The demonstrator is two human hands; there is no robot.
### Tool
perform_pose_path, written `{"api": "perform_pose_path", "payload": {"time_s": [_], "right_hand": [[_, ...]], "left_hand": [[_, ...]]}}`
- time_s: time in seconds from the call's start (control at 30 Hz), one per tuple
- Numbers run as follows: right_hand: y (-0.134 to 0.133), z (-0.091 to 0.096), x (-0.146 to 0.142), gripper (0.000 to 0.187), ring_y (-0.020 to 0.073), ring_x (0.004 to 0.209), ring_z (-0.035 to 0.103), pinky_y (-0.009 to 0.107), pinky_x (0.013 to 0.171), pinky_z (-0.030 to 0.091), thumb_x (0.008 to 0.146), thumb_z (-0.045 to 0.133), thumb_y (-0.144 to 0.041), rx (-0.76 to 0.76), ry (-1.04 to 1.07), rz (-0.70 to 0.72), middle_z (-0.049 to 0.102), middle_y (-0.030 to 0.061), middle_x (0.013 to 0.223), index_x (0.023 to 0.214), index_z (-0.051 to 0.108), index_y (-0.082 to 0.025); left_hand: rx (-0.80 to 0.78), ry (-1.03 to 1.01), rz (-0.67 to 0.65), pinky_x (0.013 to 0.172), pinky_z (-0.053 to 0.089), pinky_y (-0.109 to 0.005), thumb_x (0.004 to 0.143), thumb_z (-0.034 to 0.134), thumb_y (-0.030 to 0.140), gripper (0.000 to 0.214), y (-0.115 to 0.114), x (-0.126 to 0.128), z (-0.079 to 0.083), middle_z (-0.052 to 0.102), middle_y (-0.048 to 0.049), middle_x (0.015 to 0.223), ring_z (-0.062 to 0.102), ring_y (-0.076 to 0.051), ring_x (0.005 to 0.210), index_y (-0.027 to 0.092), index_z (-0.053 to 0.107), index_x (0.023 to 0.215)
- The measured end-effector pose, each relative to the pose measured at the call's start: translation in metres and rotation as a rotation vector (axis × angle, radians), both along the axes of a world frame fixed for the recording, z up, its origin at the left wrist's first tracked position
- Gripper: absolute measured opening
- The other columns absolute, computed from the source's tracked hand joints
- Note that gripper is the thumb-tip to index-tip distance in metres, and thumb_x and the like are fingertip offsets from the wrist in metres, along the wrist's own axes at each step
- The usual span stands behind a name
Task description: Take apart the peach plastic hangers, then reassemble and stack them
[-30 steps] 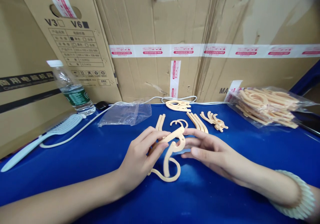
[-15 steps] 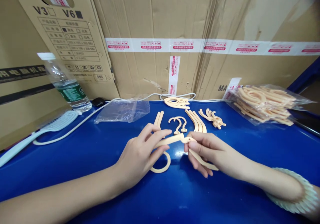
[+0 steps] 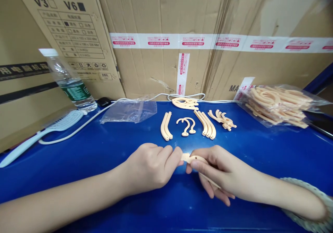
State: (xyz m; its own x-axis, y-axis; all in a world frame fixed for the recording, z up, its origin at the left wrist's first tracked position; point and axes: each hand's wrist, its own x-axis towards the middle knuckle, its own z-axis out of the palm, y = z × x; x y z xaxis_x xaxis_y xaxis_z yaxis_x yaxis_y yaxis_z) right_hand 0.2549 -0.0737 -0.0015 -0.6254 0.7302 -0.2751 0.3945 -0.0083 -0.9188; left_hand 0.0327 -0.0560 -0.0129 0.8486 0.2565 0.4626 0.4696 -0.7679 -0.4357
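At front of blue tabletop [image 3: 99, 156], grips one smooth peach plastic piece [image 3: 191, 158] just above the surface: left hand [image 3: 153, 167] curled nearly shut over one end, right hand [image 3: 215, 172] pinching the flat, holed end between thumb and forefinger. Behind, in a row: two curved arms [image 3: 165, 130], two hooks [image 3: 186, 125], three curved strips [image 3: 207, 129]. Further left: one crinkled clear bag [image 3: 128, 111], one plastic bottle [image 3: 69, 82].

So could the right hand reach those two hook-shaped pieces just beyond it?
Probably yes: only bare blue table lies between the right hand and the hook pieces. But it and the left hand are both pinching a beige plastic part.
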Motion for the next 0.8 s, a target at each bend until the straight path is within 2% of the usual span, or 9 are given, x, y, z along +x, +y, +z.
{"api": "perform_pose_path", "payload": {"time_s": [0.17,0.23,0.3,0.33,0.47,0.53,0.67,0.73,0.8], "right_hand": [[-0.004,0.003,-0.003,0.034,0.0062,0.035,0.045,0.019,0.039,0.033,0.1,0.037,-0.039,0.422,-0.113,-0.003,0.056,-0.0024,0.054,0.073,0.046,-0.02],[-0.006,0.002,-0.004,0.032,0.0083,0.04,0.045,0.022,0.043,0.032,0.099,0.036,-0.034,0.632,-0.175,0.005,0.054,-0.0012,0.055,0.072,0.046,-0.021],[-0.008,0.002,-0.004,0.03,0.0101,0.043,0.044,0.025,0.045,0.029,0.099,0.036,-0.031,0.795,-0.241,0.027,0.053,-0.0006,0.056,0.073,0.047,-0.021],[-0.007,0.003,-0.004,0.03,0.0104,0.045,0.044,0.026,0.046,0.028,0.099,0.036,-0.03,0.823,-0.254,0.035,0.052,-0.0006,0.056,0.073,0.047,-0.021],[0.002,0.019,0.006,0.033,0.0101,0.05,0.052,0.023,0.052,0.037,0.102,0.035,-0.036,0.665,-0.153,-0.046,0.057,-0.001,0.061,0.08,0.054,-0.019],[0.013,0.033,0.019,0.034,0.0125,0.061,0.057,0.024,0.058,0.042,0.101,0.038,-0.039,0.683,-0.105,-0.125,0.062,0.0009,0.069,0.084,0.059,-0.019],[0.043,0.057,0.062,0.031,0.0188,0.083,0.058,0.031,0.074,0.046,0.096,0.05,-0.039,0.993,-0.116,-0.252,0.062,0.0055,0.086,0.079,0.067,-0.02],[0.06,0.059,0.085,0.023,0.0194,0.082,0.058,0.033,0.073,0.048,0.094,0.053,-0.038,1.075,-0.176,-0.308,0.061,0.0054,0.087,0.093,0.071,-0.023],[0.075,0.054,0.104,0.021,0.0199,0.081,0.059,0.035,0.074,0.05,0.093,0.054,-0.034,1.164,-0.277,-0.314,0.061,0.0057,0.087,0.096,0.073,-0.024]], "left_hand": [[0.035,-0.006,-0.005,0.041,0.03,-0.03,0.1,0.035,0.018,0.029,-0.003,-0.001,0.001,0.057,-0.0003,0.056,0.052,-0.015,0.042,0.008,0.062,0.096],[-0.053,-0.034,0.01,0.041,0.029,-0.028,0.101,0.031,0.017,0.033,-0.001,-0.002,0.0,0.057,-0.0004,0.056,0.052,-0.015,0.042,0.011,0.061,0.092],[-0.225,-0.095,0.044,0.041,0.028,-0.025,0.103,0.025,0.02,0.039,0.003,-0.003,-0.003,0.058,0.0001,0.055,0.053,-0.013,0.043,0.015,0.059,0.083],[-0.326,-0.136,0.074,0.042,0.029,-0.024,0.104,0.024,0.023,0.042,0.005,-0.003,-0.004,0.059,-0.0001,0.056,0.054,-0.013,0.044,0.016,0.058,0.081],[-0.707,-0.368,0.193,0.054,0.04,-0.023,0.103,0.027,0.032,0.04,0.012,-0.005,-0.002,0.065,-0.0015,0.067,0.061,-0.015,0.057,0.017,0.063,0.094],[-0.913,-0.524,0.248,0.057,0.042,-0.023,0.101,0.031,0.036,0.038,0.014,-0.005,0.002,0.061,0.0005,0.065,0.059,-0.015,0.059,0.019,0.065,0.097],[-1.36,-0.838,0.276,0.042,0.033,-0.02,0.094,0.042,0.052,0.041,0.019,-0.004,0.007,0.045,0.0061,0.055,0.044,-0.01,0.041,0.018,0.064,0.1],[-1.541,-0.953,0.23,0.042,0.037,-0.02,0.089,0.05,0.056,0.043,0.023,-0.005,0.006,0.048,0.0056,0.057,0.047,-0.01,0.041,0.018,0.063,0.104],[-1.668,-1.029,0.226,0.049,0.046,-0.022,0.086,0.057,0.057,0.043,0.027,-0.005,0.005,0.056,0.0025,0.062,0.055,-0.012,0.05,0.018,0.063,0.104]]}}
